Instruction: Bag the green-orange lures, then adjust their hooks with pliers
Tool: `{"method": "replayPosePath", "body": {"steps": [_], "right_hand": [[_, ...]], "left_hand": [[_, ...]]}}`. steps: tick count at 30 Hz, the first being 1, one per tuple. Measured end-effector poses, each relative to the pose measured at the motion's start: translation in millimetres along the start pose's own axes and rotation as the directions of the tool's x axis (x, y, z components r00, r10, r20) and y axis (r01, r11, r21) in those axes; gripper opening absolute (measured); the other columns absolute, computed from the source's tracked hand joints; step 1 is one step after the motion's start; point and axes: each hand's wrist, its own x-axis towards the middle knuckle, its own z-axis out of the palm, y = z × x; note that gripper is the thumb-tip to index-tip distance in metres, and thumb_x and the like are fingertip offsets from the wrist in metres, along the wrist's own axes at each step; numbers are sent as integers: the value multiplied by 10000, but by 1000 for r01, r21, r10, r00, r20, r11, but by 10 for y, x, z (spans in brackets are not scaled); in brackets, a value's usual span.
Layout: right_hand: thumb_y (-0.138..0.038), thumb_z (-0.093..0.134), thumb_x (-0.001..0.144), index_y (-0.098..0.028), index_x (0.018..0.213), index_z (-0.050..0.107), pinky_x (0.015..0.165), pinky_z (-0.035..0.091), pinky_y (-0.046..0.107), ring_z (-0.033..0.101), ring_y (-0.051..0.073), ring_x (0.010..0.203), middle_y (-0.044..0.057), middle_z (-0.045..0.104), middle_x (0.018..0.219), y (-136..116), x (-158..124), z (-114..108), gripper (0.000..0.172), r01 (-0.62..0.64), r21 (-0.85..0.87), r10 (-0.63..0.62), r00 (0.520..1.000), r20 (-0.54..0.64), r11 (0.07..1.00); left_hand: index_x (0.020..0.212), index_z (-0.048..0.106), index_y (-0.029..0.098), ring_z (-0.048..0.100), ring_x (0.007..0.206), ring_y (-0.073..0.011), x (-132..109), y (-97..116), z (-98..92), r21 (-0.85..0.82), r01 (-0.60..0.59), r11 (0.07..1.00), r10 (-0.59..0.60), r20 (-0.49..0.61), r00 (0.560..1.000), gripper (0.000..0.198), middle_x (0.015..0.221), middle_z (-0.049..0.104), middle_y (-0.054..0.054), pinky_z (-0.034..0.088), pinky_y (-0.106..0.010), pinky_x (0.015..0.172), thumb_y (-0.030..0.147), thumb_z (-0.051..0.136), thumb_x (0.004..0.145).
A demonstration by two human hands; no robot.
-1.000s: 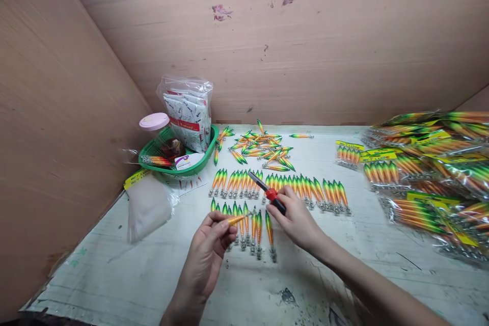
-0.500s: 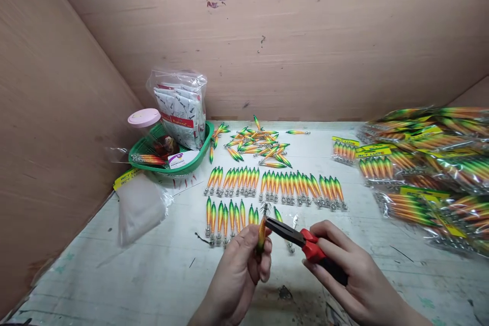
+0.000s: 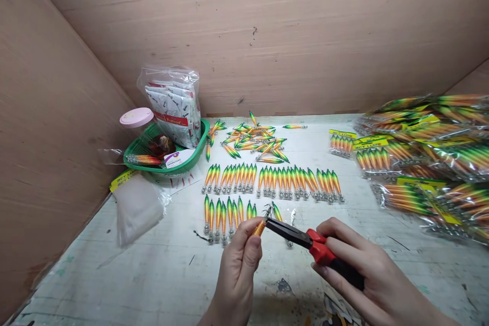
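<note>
Between the thumb and fingers of my left hand [image 3: 240, 265] is a squid jig lure [image 3: 260, 227], its orange body partly covered and its hook crown tilted up. My right hand [image 3: 359, 265] is closed around the red and black handles of long-nosed pliers [image 3: 292, 234]. The plier tips touch the lure near the base of its hooks. Just beyond my hands, green, yellow and orange lures [image 3: 223, 216] stand in a front row, partly hidden by my left hand. Behind it runs a longer row of the same lures [image 3: 282, 183].
A loose heap of lures [image 3: 252, 140] lies farther back. At left, a green basket [image 3: 191, 163] holds a bag of packets [image 3: 173, 112] and a pink-lidded jar [image 3: 136, 117], near clear plastic bags [image 3: 137, 204]. Bagged lures [image 3: 420, 163] are piled at right. Wooden walls stand behind and left.
My left hand has turned and shifted its grip, so its thumb now lies across the lure's body. My right hand and the pliers have moved slightly right. The view has tilted a little.
</note>
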Motion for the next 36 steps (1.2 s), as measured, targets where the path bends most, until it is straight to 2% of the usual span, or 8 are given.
{"method": "replayPosePath", "body": {"steps": [4,6,11,18,25,31,34,36], "right_hand": [[-197,490,905,-231,848,537,616,496,231,572,154,730,55,539,880,-11,0,24,81,14,7,-14,999,-41,1000],[-188,493,900,-233,845,531,615,496,232,572,156,726,55,540,874,-13,4,37,81,26,13,-25,999,-42,1000],[-189,492,897,-233,850,532,624,505,248,577,171,744,63,545,869,-11,2,47,75,30,18,-30,999,-11,999],[-223,474,921,-226,833,536,634,504,268,572,173,746,59,552,850,-27,2,2,107,-10,17,10,999,51,1000],[-179,466,906,-226,808,514,583,486,246,572,162,676,42,573,769,-48,62,-81,119,67,52,-70,996,58,996],[-160,518,863,-235,839,550,582,496,264,593,178,651,44,592,730,-32,58,-159,86,140,18,-140,990,8,990],[-169,518,871,-232,825,555,568,491,258,588,171,642,41,593,731,-46,60,-153,87,105,49,-106,994,16,993],[-182,502,894,-226,807,549,578,494,249,588,161,653,40,596,750,-62,63,-137,109,60,83,-63,997,39,995]], "left_hand": [[1059,705,231,538,636,-155,-39,-13,40,224,-164,961,185,-77,980,390,745,638,-38,439,-250,655,529,548,864],[1081,708,239,626,784,-197,-49,-37,45,286,-213,934,249,-95,964,358,885,708,-65,476,-270,759,482,530,889],[1153,690,263,639,1061,-230,-71,-125,42,429,-329,841,408,-104,907,301,1121,716,-71,471,-293,931,336,511,922],[1199,668,284,658,1030,-236,-74,-163,49,563,-414,715,546,-79,834,325,1001,747,-80,452,-315,985,234,536,907],[1237,644,265,693,888,-248,-93,-200,57,587,-538,604,696,-61,715,398,952,749,-108,521,-301,822,153,601,857],[1183,682,233,693,805,-243,-97,-132,38,583,-504,637,640,-36,767,344,994,746,-140,520,-305,751,194,630,845],[1143,703,233,690,809,-246,-64,-85,47,497,-519,695,629,-71,774,304,984,748,-132,517,-304,758,210,612,854],[1105,717,246,686,831,-241,-42,-51,49,444,-497,745,588,-86,805,274,989,747,-110,513,-294,774,217,603,857]]}}
